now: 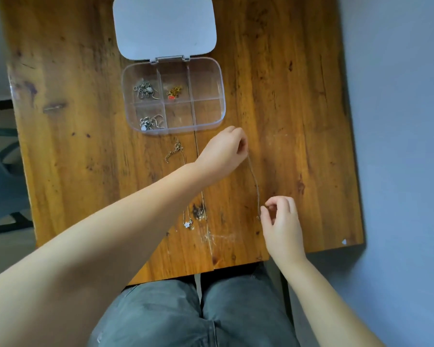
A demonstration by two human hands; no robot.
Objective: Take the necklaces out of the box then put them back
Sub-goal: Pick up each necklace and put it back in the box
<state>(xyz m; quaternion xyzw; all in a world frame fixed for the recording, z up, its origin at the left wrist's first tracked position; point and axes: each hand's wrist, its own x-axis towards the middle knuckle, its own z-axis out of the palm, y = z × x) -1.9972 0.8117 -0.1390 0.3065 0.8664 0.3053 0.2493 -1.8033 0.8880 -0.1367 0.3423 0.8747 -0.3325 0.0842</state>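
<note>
A clear compartment box [221, 96] lies open on the wooden table, its white lid [164, 26] folded back. Silver necklaces sit in the top-left [145, 90] and bottom-left [150, 122] compartments, and a gold one [174, 92] in the top middle. A thin chain [254, 182] is stretched between my hands: my left hand [223, 154] pinches its far end and my right hand [281, 221] pinches its near end. Another necklace [177, 150] lies on the table below the box, partly hidden by my left arm, with its pendant [188, 223] showing nearer me.
The wooden table [73, 146] has its front edge just above my knees and its right edge beside a grey floor [398, 121]. A chair [3, 176] stands to the left of the table.
</note>
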